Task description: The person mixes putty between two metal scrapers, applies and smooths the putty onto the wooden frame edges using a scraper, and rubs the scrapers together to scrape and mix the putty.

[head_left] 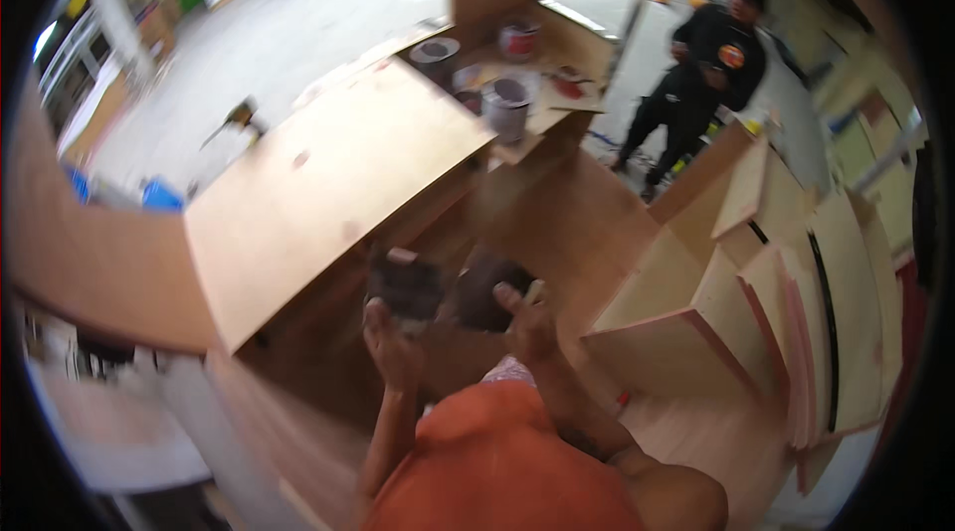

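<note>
Both hands are out in front of my orange shirt, blurred by motion. My left hand (395, 344) grips a dark, flat, roughly square piece (408, 290) at its lower edge, thumb upright against it. Beside it, my right hand (530, 325) closes on a second dark flat piece (481, 294), with a short light-coloured stub by the fingers, perhaps a handle. The two pieces are close together, with a narrow gap between them. Their exact kind is too smeared to make out. Beyond them lies a long pale plywood panel (348, 183) with a few brownish smudges.
Open cans (507, 111) and a red-labelled can (518, 40) stand on a wooden surface beyond the panel. Plywood box frames and stacked boards (686, 332) crowd the right. A person in dark clothes (711, 64) stands at the back right. A power drill (242, 117) appears beyond the panel.
</note>
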Action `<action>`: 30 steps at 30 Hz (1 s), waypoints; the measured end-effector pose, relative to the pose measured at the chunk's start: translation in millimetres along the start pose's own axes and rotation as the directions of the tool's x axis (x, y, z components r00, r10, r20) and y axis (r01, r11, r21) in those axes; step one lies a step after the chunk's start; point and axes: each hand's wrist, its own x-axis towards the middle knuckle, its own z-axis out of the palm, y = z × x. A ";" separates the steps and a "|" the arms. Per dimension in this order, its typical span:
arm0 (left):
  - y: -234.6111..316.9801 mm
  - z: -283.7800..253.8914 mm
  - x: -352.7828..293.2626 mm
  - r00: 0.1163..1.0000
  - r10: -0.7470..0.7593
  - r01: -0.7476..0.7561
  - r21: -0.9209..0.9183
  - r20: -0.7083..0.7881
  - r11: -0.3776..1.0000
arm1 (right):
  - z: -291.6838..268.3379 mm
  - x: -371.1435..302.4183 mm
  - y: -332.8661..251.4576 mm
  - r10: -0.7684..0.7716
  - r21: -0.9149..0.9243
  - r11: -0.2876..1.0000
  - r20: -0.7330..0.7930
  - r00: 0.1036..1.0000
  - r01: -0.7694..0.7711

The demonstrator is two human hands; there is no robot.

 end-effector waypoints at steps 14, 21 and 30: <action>54.4 -166.4 -19.9 0.979 0.131 -0.123 -0.061 0.156 0.991 | 134.5 -68.9 50.3 0.107 -0.104 0.991 0.255 0.961 -0.082; 76.7 -254.4 -80.8 0.947 -0.152 0.039 0.368 0.283 0.929 | 170.6 -89.4 85.4 0.290 -0.197 0.956 0.528 0.798 -0.216; 14.8 -415.5 -186.0 0.633 -0.084 0.094 -0.031 -0.769 0.995 | 283.7 -109.7 153.6 0.548 -0.529 0.830 0.712 0.439 -0.178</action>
